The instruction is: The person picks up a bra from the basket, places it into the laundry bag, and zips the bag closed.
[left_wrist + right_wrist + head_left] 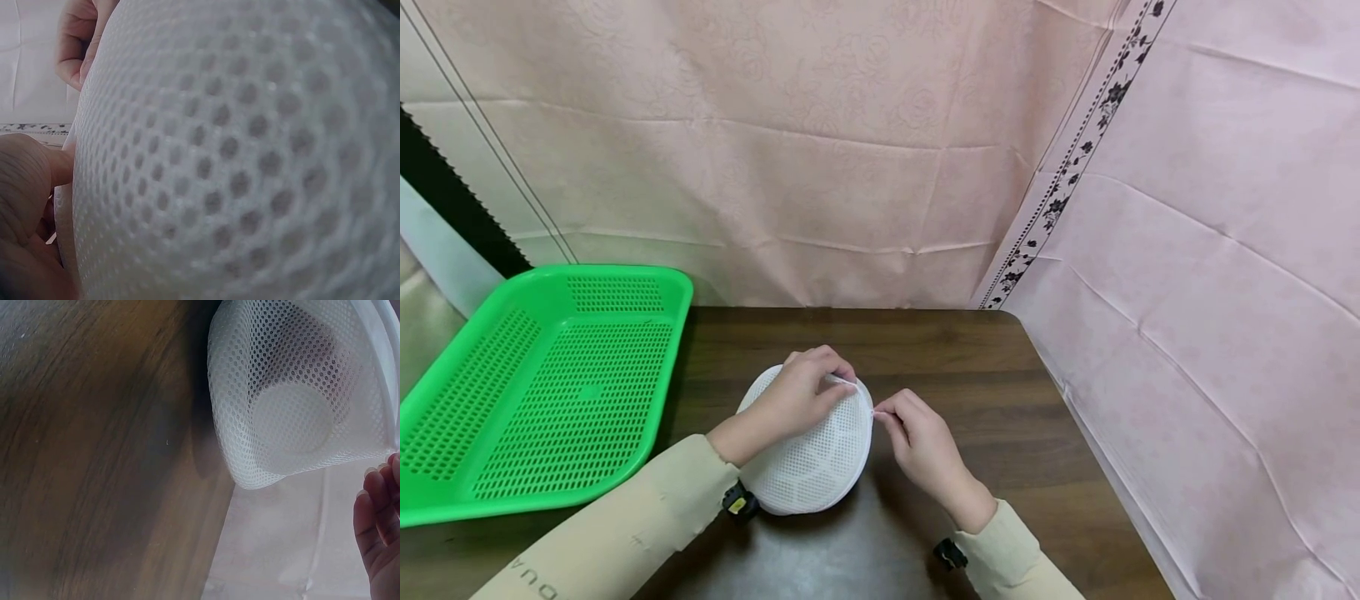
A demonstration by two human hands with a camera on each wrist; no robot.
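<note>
A round white mesh laundry bag [808,467] stands near the middle of the table, its netting filling much of the left wrist view. My left hand [808,387] lies across its top and pinches the far right part of the rim between thumb and fingers. At the bag's right edge, my right hand [925,442] pinches a small bit at the rim with thumb and forefinger; what that bit is, I cannot tell. Through the mesh [275,356] in the right wrist view, a paler round patch [294,419] shows, along with a smooth white band [378,350] around the rim.
A large green plastic basket [658,400] with slotted walls stands on the left of the brown wooden table [955,350]. Pink patterned cloth [820,183] hangs behind the table and along its right side. Dark wrist devices [951,554] sit at both sleeves.
</note>
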